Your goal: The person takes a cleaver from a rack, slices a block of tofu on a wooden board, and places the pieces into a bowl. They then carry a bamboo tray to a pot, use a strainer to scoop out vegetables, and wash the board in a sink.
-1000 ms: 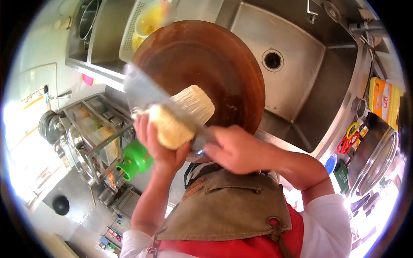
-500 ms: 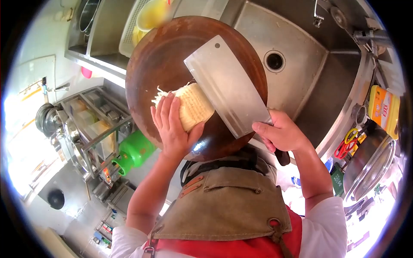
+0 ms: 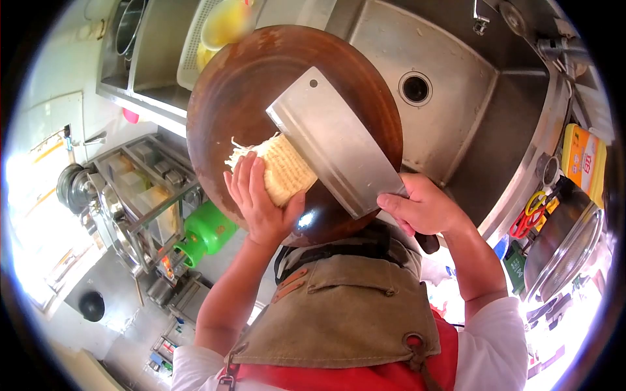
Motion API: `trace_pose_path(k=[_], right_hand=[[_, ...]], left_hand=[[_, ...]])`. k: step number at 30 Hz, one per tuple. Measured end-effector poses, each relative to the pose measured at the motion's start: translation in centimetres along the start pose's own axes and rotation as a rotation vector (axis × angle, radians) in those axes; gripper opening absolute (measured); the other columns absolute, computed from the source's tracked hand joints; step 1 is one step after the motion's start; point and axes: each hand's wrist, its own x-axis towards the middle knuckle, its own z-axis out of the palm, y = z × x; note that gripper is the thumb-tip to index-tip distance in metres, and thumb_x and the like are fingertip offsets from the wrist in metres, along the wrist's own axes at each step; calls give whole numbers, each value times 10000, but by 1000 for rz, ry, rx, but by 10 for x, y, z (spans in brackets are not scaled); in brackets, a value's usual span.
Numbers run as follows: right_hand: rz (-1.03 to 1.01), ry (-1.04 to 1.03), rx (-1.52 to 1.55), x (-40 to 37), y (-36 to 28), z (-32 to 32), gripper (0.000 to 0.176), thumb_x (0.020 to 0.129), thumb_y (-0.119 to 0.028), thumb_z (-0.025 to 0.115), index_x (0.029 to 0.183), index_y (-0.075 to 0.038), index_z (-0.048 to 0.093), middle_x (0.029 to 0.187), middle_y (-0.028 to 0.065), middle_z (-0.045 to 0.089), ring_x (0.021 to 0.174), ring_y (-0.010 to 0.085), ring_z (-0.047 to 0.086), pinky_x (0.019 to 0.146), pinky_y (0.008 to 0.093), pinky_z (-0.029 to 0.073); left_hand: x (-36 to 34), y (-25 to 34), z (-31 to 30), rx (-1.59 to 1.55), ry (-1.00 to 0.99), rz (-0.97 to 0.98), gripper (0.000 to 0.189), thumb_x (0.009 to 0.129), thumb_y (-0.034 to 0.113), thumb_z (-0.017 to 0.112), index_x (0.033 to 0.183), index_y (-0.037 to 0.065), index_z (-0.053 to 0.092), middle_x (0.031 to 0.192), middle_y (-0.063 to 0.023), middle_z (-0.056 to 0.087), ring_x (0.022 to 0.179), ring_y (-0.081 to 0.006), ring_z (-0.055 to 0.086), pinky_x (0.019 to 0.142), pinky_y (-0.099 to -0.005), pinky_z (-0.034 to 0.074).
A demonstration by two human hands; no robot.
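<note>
On a round brown board (image 3: pixel 222 91) lies a pale yellow block of food (image 3: pixel 284 171) with a ridged surface and loose shreds at its upper left end. My left hand (image 3: pixel 261 199) rests on the block's left and lower side, thumb apart from the fingers, gripping it. My right hand (image 3: pixel 424 205) is closed on the dark handle of a wide cleaver (image 3: pixel 336 140). The blade slants up and left across the board, its edge side right beside the block's right end. Whether the blade touches the block cannot be made out.
A steel sink (image 3: pixel 450 39) with a round drain is at the upper right. At the upper left, a white basket (image 3: pixel 191 58) holds a yellow-filled bowl (image 3: pixel 225 25). A green gas cylinder (image 3: pixel 210 233) stands lower left, near a metal rack (image 3: pixel 156 218). Red-handled scissors (image 3: pixel 525 223) hang at right.
The cleaver has shifted slightly left and down in view with my right hand. The block and my left hand appear a little further left and lower; the view itself has shifted slightly.
</note>
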Motion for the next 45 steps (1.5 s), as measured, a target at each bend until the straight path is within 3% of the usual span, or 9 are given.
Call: trace_pose_path(k=[9,12,15,18,21,22,25,27,45], right_hand=[[37,-119,-146,17,-24,3,240,987,-243,525,917,-21,583,567,21,523,456,102,529,444,276,417],[34,-180,-148,45,-37,20,182,973,-172,524,956,4,570,609,94,582,471,157,549,473,324,442],[-371,52,-489,48,-30,56,222,969,-195,535,953,25,556,674,208,622,580,313,637,557,422,487],[-288,-153,-307,15,-51,80,265,954,-235,568,955,29,552,771,268,633,760,477,626,642,469,499],[-274,-125,-283,16,-48,76,251,962,-220,554,979,30,560,761,259,632,732,435,651,646,466,504],[-415,-9,-291,31,-34,74,252,971,-225,557,1003,25,570,699,180,637,625,303,657,587,420,502],[10,-2,-125,41,-26,45,311,969,-295,565,929,13,583,681,101,629,517,179,594,495,347,477],[46,40,-29,32,-17,27,296,975,-301,568,885,-18,568,621,43,566,460,101,532,431,277,421],[43,15,-11,5,-5,-2,222,1014,-243,516,943,-35,545,627,9,511,452,92,482,443,262,393]], left_hand=[[-3,-6,3,-59,10,33,774,795,401,683,1378,-23,403,1380,-254,456,1315,-424,404,1145,-570,174],[-7,-11,8,-105,41,52,783,800,389,685,1394,-22,381,1399,-261,435,1332,-434,379,1147,-569,177],[-15,-28,10,-224,173,99,822,821,409,677,1426,-15,314,1427,-273,391,1341,-449,360,1141,-571,201],[-23,-32,-9,-285,341,154,935,841,519,663,1470,19,185,1447,-289,315,1332,-469,355,1114,-603,257],[-14,-17,-45,-72,243,140,920,822,583,669,1440,20,285,1415,-261,378,1315,-465,367,1108,-631,236],[-8,-15,-45,-40,85,78,900,804,562,696,1418,16,330,1396,-253,412,1310,-448,383,1110,-627,222],[6,-6,-22,40,-92,36,799,748,429,768,1356,18,450,1343,-190,503,1277,-381,456,1113,-612,195],[10,-4,-13,19,-53,33,781,740,426,762,1343,26,468,1341,-187,501,1275,-402,454,1113,-613,199],[7,-7,1,-27,22,34,754,734,445,724,1304,15,480,1303,-208,518,1241,-418,477,1092,-595,266]])
